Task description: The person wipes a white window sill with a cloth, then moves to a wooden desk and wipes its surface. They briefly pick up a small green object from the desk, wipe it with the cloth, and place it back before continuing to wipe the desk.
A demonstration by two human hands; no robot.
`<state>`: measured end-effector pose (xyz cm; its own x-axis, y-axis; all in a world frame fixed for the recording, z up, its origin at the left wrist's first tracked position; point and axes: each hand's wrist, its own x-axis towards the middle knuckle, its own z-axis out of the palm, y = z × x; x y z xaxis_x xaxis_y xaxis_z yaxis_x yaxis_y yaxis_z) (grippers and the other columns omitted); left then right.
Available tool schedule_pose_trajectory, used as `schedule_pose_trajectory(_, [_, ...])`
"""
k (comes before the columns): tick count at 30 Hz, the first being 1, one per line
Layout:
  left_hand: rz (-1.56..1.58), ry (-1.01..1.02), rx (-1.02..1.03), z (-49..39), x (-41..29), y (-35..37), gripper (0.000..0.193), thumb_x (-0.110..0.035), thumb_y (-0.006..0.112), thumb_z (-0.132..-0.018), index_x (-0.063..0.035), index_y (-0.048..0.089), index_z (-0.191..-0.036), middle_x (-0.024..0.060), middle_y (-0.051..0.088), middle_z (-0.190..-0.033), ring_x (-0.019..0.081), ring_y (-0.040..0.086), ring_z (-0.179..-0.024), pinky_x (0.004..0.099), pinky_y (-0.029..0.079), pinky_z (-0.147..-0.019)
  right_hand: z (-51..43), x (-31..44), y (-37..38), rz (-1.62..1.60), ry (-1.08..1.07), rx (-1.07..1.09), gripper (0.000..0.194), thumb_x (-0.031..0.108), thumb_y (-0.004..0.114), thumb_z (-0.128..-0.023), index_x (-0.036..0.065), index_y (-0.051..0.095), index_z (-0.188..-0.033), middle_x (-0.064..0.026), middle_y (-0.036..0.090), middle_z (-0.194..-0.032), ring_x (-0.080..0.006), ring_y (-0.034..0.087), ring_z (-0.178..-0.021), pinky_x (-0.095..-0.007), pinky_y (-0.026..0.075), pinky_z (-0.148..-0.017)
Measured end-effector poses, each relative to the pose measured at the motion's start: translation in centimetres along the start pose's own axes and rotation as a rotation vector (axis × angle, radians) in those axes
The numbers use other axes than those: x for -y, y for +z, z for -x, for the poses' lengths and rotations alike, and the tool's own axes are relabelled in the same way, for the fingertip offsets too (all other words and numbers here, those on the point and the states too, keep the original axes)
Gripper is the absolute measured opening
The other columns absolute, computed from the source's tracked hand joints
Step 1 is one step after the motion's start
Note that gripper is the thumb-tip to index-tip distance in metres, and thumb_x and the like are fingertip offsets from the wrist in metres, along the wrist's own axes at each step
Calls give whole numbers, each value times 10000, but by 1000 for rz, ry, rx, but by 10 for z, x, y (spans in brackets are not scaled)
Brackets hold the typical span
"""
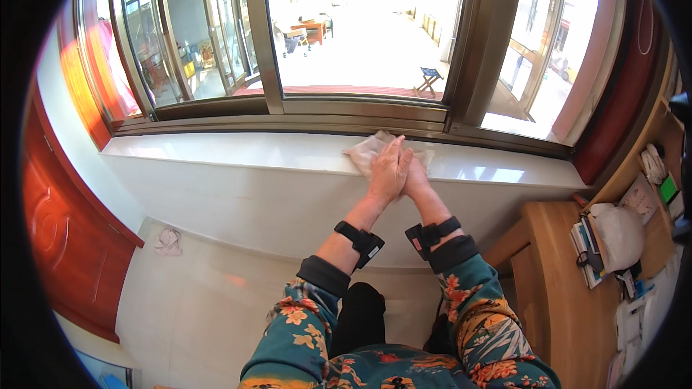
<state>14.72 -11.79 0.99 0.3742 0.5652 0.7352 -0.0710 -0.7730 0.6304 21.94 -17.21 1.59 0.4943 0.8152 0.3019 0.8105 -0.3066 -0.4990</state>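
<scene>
A pale, thin cloth (pixel 361 154) lies bunched on the glossy white windowsill (pixel 259 152), close to the lower window track. My left hand (pixel 386 173) presses on the cloth, its fingers pointing toward the window. Close against it, my right hand (pixel 415 177) is also on the cloth, and the left hand partly covers it. The fingers of the right hand are mostly hidden, and its outer side is blurred. Both arms reach forward, with a black band on each wrist.
A metal-framed sliding window (pixel 357 109) rises behind the sill. To the right stands a wooden desk (pixel 573 281) holding books (pixel 589 251) and a white bag (pixel 617 235). A crumpled cloth (pixel 168 241) lies on the floor near the red door (pixel 75 237) at left.
</scene>
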Motion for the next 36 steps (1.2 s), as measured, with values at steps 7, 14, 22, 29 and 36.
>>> schedule_pose_trajectory(7, [-802, 105, 429, -2, 15, -19, 458, -453, 474, -834, -145, 564, -1160, 118, 547, -1121, 297, 478, -1015, 465, 315, -891, -6, -61, -32, 88, 174, -425, 152, 168, 507, -822, 71, 608, -881, -148, 632, -908, -345, 605, -850, -436, 478, -713])
schedule_pose_trajectory(14, [-786, 15, 437, -20, 51, -74, 388, -480, 477, -813, -251, 613, -1095, 81, 473, -1253, 282, 386, -1210, 519, 276, -968, -5, -79, -44, 381, 160, -353, 191, 247, 484, -823, 73, 563, -836, -175, 628, -786, -379, 603, -741, -491, 467, -686])
schedule_pose_trajectory(22, [-914, -223, 483, -34, 95, -169, 424, -525, 485, -802, -288, 582, -1140, 28, 430, -1318, 269, 353, -1246, 594, 293, -939, -11, -75, -59, 391, 294, -219, 263, 300, 460, -835, 53, 544, -873, -212, 625, -789, -402, 599, -780, -501, 462, -717])
schedule_pose_trajectory(29, [-1083, -529, 394, -47, 147, -265, 458, -535, 453, -819, -300, 534, -1204, 39, 384, -1380, 275, 284, -1305, 601, 262, -968, -12, -79, -55, 411, 289, -281, 250, 317, 489, -839, 78, 560, -821, -182, 621, -727, -390, 592, -737, -492, 454, -666])
schedule_pose_trajectory(36, [-1202, -652, 236, -55, 193, -339, 469, -521, 420, -835, -297, 513, -1236, 43, 378, -1397, 312, 273, -1314, 605, 240, -981, -11, -85, -51, 402, 225, -349, 245, 305, 506, -842, 74, 565, -785, -157, 616, -682, -374, 596, -694, -474, 456, -629])
